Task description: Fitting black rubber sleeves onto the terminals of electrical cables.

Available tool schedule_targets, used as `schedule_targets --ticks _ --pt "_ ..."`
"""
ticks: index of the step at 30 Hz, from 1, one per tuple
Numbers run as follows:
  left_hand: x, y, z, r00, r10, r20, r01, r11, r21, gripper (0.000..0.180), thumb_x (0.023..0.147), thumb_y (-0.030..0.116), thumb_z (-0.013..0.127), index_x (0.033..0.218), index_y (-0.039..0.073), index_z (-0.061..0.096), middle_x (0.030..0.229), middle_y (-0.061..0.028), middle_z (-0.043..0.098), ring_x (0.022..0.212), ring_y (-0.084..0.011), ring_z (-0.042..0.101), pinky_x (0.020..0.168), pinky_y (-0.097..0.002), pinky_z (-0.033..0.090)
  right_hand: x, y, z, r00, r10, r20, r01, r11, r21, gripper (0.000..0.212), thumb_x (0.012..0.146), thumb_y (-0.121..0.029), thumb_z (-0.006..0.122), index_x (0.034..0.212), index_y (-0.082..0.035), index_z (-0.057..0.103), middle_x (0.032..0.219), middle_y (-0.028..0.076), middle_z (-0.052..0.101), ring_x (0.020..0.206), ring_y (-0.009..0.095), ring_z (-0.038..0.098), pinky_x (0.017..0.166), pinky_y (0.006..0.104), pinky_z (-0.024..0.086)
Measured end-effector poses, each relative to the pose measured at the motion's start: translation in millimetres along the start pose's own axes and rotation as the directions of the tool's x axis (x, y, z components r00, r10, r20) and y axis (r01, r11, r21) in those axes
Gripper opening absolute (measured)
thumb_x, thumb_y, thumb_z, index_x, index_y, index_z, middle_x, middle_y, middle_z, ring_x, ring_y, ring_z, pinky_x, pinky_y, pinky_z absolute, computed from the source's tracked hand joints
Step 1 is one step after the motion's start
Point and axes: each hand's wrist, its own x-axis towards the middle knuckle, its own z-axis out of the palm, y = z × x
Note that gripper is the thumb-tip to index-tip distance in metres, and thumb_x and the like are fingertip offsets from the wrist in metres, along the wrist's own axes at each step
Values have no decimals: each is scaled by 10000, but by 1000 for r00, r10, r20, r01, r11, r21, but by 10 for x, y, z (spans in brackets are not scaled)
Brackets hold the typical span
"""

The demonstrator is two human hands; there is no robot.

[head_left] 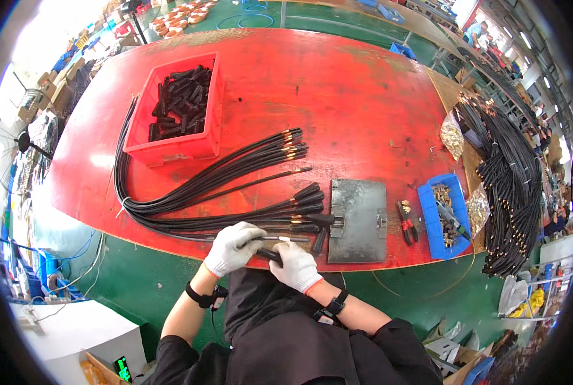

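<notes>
Both my hands wear white gloves at the table's near edge. My left hand [235, 249] is closed around a thin black cable [270, 238], whose end reaches past my right fingers. A short black sleeve [270, 256] sits between my hands, with my right hand [296, 264] closed on its right end. Just beyond lies a bundle of black cables [171, 208], bent in a U and tied at the left. Its upper ends show copper-coloured tips; several lower ends carry black sleeves. One loose black sleeve [318, 242] lies right of my right hand.
A red bin [171, 154] full of black sleeves stands at the far left. Right of my hands are a grey metal plate [358, 221] with clips, red-handled pliers [407, 224] and a blue tray [430, 218] of small metal parts. More black cables [511, 186] hang over the right edge.
</notes>
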Motion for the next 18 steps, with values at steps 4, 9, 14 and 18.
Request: schedule_targets --ticks 4,9,14,18 --pt "-203 88 23 997 -69 30 67 996 64 223 872 122 809 1087 69 781 961 -148 746 860 -348 741 748 -423 596 -66 124 -152 946 -114 -304 231 895 383 331 918 -195 767 1228 -84 733 1056 154 729 928 344 739 810 428 600" --pt "-155 190 33 994 -97 50 91 989 121 215 875 139 805 1082 80 788 896 -137 723 820 -347 726 716 -426 579 -305 381 -628 983 175 -56 -41 507 861 272 1012 -122 707 1252 3 719 1002 81 718 869 173 693 797 295 546" --pt "-127 130 72 994 -111 10 110 991 72 195 877 145 792 1061 79 789 852 -136 708 799 -344 715 694 -426 565 -304 673 -501 982 128 142 -91 -339 936 356 1067 -196 623 1376 -21 603 978 56 674 826 183 642 754 327 538" --pt "-174 157 25 995 -99 8 97 987 128 177 875 133 788 1043 79 789 847 -138 707 795 -345 713 692 -430 564 -297 374 -486 966 71 249 -178 -514 839 351 1057 -162 617 1387 -47 586 1065 86 686 916 222 670 767 375 562"
